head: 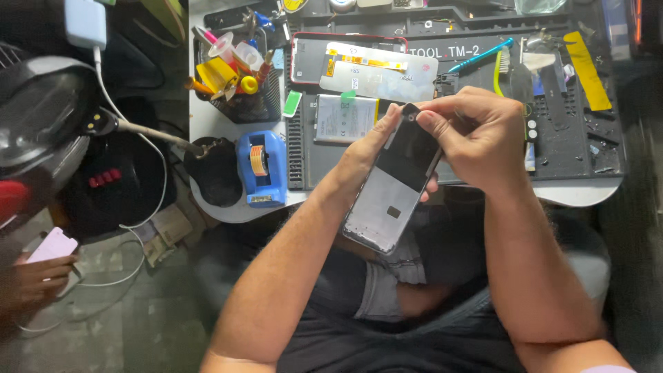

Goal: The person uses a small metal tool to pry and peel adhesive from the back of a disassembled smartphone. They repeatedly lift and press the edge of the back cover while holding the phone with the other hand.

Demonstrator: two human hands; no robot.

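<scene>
I hold an opened phone body (394,186) tilted over my lap, its upper half dark, its lower half grey metal. My left hand (362,152) grips it from the left side and behind. My right hand (476,135) presses its fingertips on the phone's top edge near the camera hole. On the grey work mat (566,138) behind lie a flat battery (345,119) and a detached phone back panel (380,72) resting over a red-edged phone (307,59).
A blue tape dispenser (262,169) sits at the table's left edge, with a black tool holder (238,83) full of tools behind it. A teal brush (480,55) and small parts lie on the mat. At far left, another person's hand (31,283) holds a pink phone (54,245).
</scene>
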